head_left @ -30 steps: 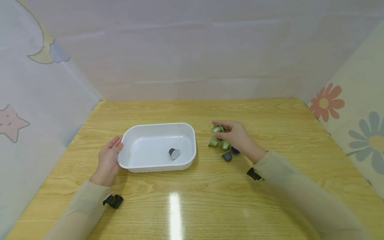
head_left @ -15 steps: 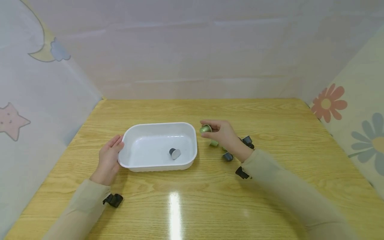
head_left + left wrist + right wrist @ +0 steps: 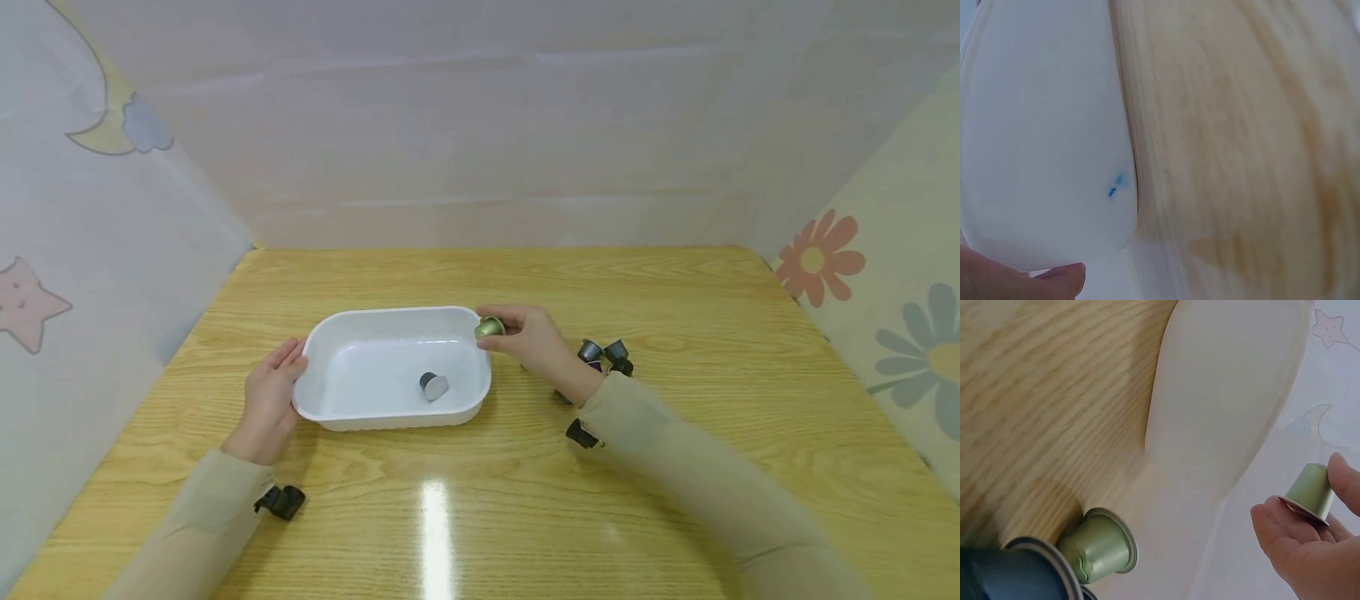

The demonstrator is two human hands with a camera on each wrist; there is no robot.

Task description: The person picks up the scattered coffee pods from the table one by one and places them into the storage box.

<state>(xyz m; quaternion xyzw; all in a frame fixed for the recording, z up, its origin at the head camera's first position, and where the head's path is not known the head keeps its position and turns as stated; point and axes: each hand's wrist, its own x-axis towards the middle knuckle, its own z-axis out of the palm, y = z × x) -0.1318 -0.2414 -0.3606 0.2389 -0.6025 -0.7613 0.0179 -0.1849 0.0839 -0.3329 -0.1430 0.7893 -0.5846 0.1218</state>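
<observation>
A white plastic tray [image 3: 390, 412] stands on the table with one dark grey, pale-lidded coffee capsule [image 3: 433, 386] lying inside. My left hand [image 3: 268, 400] holds the tray by its left end, the thumb at the rim. In the left wrist view, a digit lies against the end of the tray [image 3: 1047, 144]. At the tray's right rim, my right hand [image 3: 528, 337] pinches a green coffee capsule [image 3: 490, 328] between thumb and fingers. The right wrist view shows this green capsule [image 3: 1310, 490] clearly, with its wide rim downward.
Right of the tray lie more capsules, among them dark grey ones [image 3: 617, 351]; the right forearm hides part of the group. The right wrist view shows another green capsule [image 3: 1100, 545] beside a dark blue one [image 3: 1013, 575]. Patterned sheets surround the wooden table [image 3: 337, 517].
My right hand has carried the green capsule leftward from the group to the tray's right rim. More dark capsules have come into sight behind it. The left hand and tray have barely moved.
</observation>
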